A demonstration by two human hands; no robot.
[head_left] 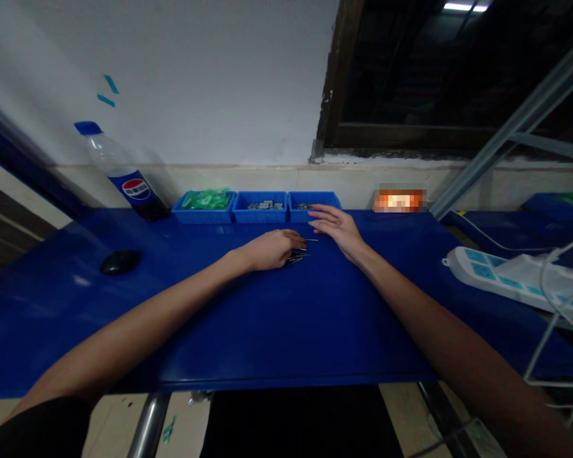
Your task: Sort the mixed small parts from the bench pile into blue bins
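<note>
Near the middle of the blue table, my left hand [281, 248] has its fingers curled down over a small pile of thin metal pins [297, 256]. Several pins stick out past the fingertips; the rest are hidden under the hand. To the right, my right hand [341, 230] is held with fingers stretched and apart, and nothing shows in it. Its fingertips are in front of the right blue bin [315, 216], which holds more thin pieces. The middle blue bin [259, 217] contains small grey metal parts, and the left blue bin [202, 217] holds green plastic packets.
A cola bottle [132, 186] stands at the back left, with a black computer mouse [119, 261] in front of it. A blurred orange box [400, 200] is against the wall. On the right lie a white power strip [494, 272] and cables near a metal frame [487, 149].
</note>
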